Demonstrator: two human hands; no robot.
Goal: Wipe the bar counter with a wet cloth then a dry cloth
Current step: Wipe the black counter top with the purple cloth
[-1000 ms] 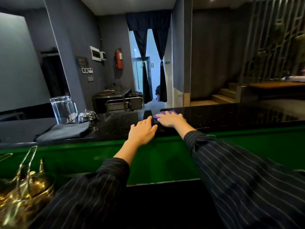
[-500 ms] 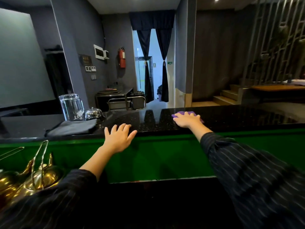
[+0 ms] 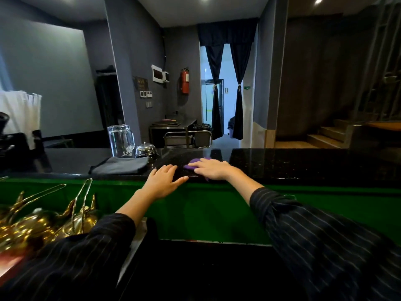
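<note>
The black speckled bar counter (image 3: 293,164) runs across the view above a green front panel. My right hand (image 3: 211,169) lies flat on a purple cloth (image 3: 193,163), pressing it onto the counter near the front edge; most of the cloth is hidden under the palm. My left hand (image 3: 163,181) rests flat on the counter's front edge just left of it, fingers spread, holding nothing. A folded dark grey cloth (image 3: 120,165) lies on the counter further left, apart from both hands.
Behind the grey cloth stand a glass jar (image 3: 121,140) and a chrome service bell (image 3: 145,150). Brass teapots and tongs (image 3: 50,216) crowd the lower left below the counter. A dark machine (image 3: 8,135) sits at the far left.
My right hand has slid the purple cloth leftward along the counter, back close to my left hand. The camera has turned left, showing more of the counter's left end.
</note>
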